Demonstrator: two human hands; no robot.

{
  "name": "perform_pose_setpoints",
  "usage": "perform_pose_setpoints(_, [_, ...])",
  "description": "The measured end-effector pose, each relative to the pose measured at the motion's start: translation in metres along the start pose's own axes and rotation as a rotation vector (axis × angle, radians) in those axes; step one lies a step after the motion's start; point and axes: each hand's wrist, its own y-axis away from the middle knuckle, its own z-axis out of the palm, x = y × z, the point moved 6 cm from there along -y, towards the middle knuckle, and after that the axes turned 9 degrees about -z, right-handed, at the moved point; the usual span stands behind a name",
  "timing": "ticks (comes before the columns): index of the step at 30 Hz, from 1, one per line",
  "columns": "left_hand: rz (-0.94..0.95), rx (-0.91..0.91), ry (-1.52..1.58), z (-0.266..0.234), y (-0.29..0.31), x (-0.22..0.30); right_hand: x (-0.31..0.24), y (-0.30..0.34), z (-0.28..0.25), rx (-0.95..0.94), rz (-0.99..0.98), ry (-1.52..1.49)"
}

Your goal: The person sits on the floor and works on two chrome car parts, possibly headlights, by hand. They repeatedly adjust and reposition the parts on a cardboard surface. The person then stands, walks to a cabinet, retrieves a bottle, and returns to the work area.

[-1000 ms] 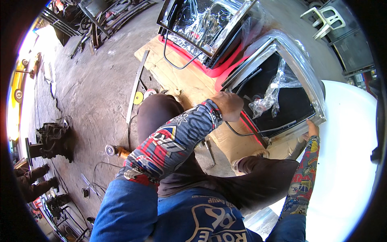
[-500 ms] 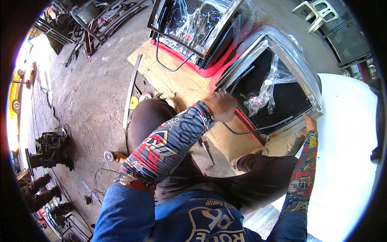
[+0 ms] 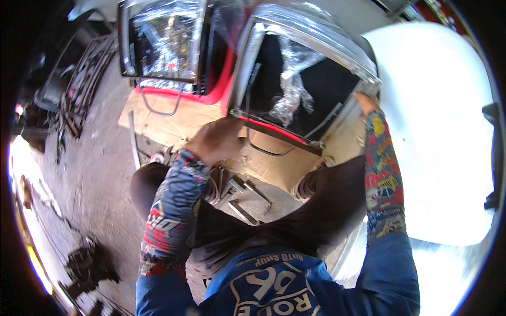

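A plastic-wrapped car seat (image 3: 345, 95) lies tipped in front of me, its metal frame and black underside facing up. Crumpled clear film (image 3: 292, 95) hangs across the dark middle, and red trim shows along the near edge. My left hand (image 3: 217, 141) is curled at the frame's near left corner; motion blur hides what its fingers pinch. On the right side, my right hand (image 3: 365, 102) grips the metal edge, thumb on top and the other fingers mostly hidden. A bent metal bar (image 3: 279, 154) loops out below the near edge.
Another wrapped red and black seat (image 3: 197, 84) stands to the left. Both rest on flattened cardboard (image 3: 132, 113). A large white panel (image 3: 432, 137) fills the right side. Between my feet lie several metal pieces (image 3: 243, 211); scrap metal (image 3: 79, 87) is piled far left.
My view has turned, so the seats sit further left and higher. My left hand has shifted slightly away from the corner toward me. The right hand keeps its grip on the frame.
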Motion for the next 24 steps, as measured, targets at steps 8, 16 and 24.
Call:
perform_pose_setpoints(8, [-0.026,-0.110,-0.043,0.000,-0.004,0.008,-0.020,0.021,-0.003,0.138,0.138,-0.141])
perform_pose_setpoints(16, [0.021,-0.077,-0.018,0.007,-0.008,0.009,0.002,-0.006,0.015,0.029,0.075,-0.068])
perform_pose_setpoints(24, [-0.115,-0.154,0.003,0.002,-0.004,0.008,0.008,-0.004,0.009,0.168,0.123,-0.120])
